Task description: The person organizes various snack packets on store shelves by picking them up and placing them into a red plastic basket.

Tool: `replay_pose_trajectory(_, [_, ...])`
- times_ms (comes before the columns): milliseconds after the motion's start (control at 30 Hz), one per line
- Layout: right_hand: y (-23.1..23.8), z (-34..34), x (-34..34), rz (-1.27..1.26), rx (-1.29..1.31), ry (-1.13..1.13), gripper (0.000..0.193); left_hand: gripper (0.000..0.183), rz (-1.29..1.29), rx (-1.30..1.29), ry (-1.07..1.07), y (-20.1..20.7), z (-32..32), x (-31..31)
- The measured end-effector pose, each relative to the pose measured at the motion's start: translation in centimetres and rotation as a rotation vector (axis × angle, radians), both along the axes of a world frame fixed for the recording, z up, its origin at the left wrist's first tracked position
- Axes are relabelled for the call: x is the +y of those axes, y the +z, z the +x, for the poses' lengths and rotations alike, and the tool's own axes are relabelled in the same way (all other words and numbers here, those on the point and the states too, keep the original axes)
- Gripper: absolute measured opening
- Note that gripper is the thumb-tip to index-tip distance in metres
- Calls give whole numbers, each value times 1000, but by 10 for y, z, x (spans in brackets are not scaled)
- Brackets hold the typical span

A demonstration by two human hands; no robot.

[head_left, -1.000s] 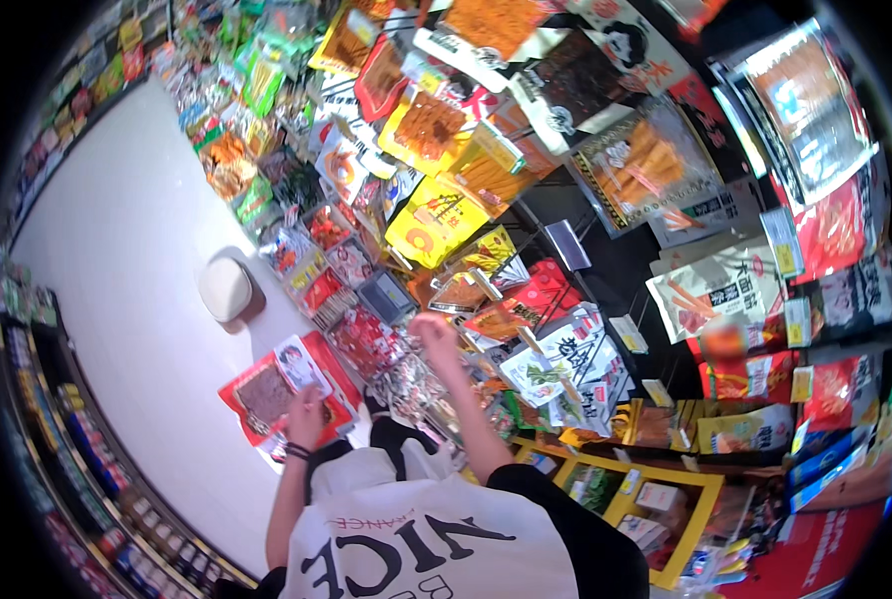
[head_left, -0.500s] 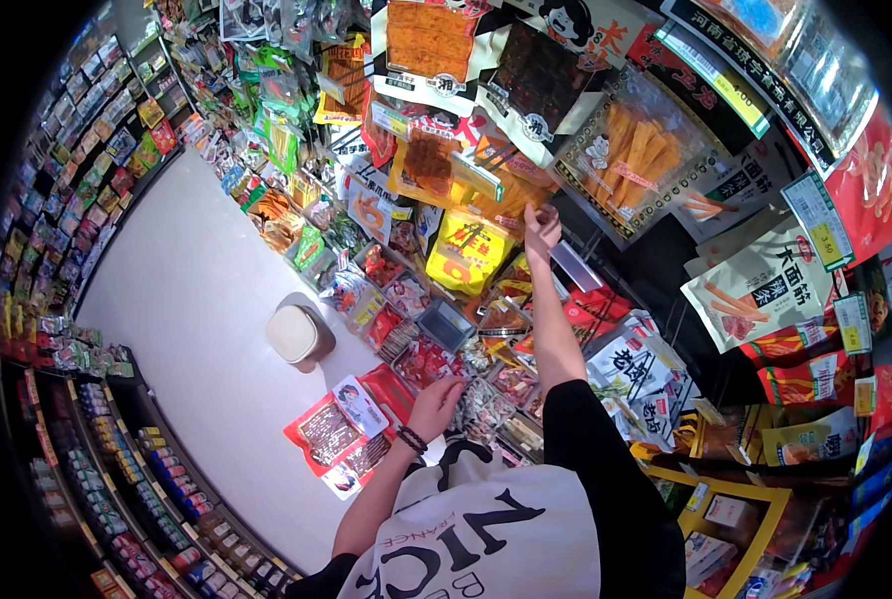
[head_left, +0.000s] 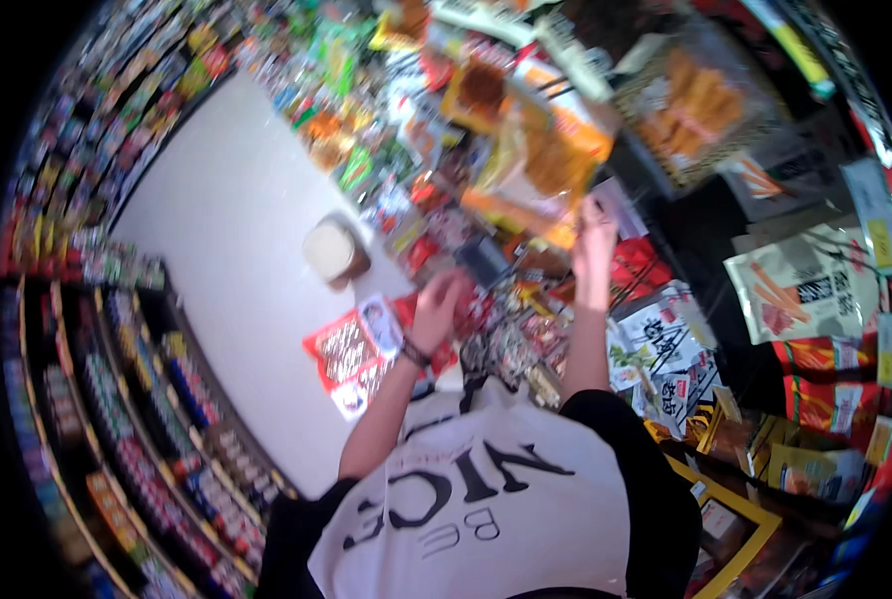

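Observation:
My right hand (head_left: 594, 238) grips the lower right edge of a yellow-orange snack packet (head_left: 541, 165), tilted in front of the hanging snack display. Motion blurs the packet's print. My left hand (head_left: 438, 304), with a dark beaded bracelet at the wrist, is closed lower down and to the left. Red-and-white snack packets (head_left: 348, 349) stick out from beneath that hand and forearm, above the pale floor. The left fingers' hold on them is partly hidden. Near the right forearm sit white snack packets (head_left: 655, 334).
Hooks with hanging snack bags, such as a pale bag (head_left: 803, 285), fill the right side. A beige round-topped object (head_left: 331, 250) stands on the pale floor (head_left: 226, 190). Curved shelves (head_left: 116, 399) of small goods run along the left. A yellow-framed rack (head_left: 750, 549) is at lower right.
My right hand has drawn the yellow-orange packet out from the hanging row, down toward me. The view has shifted and blurred. My left hand stays beside the red packets.

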State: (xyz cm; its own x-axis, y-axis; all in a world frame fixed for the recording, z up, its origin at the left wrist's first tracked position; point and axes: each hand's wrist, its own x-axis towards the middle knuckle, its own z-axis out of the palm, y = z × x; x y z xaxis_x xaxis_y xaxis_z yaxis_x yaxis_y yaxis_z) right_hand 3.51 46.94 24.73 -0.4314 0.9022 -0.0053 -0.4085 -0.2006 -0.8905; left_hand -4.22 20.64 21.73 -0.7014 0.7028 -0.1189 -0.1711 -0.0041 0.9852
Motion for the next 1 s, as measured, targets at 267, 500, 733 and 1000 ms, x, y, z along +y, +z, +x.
replay_pose_trajectory(267, [-16, -25, 3, -214, 186, 346, 50, 26, 195, -281, -1, -19, -10, -10])
replay_pose_trajectory(500, [-23, -75, 20, 92, 2, 390, 62, 24, 44, -319, -5, -43, 35, -36])
replay_pose_trajectory(733, [-6, -101, 1, 199, 79, 443, 54, 22, 48, -297, 81, -43, 30, -70])
replay_pose_trajectory(1000, [3, -127, -24, 454, -240, -9, 30, 18, 24, -245, 191, -31, 15, -71])
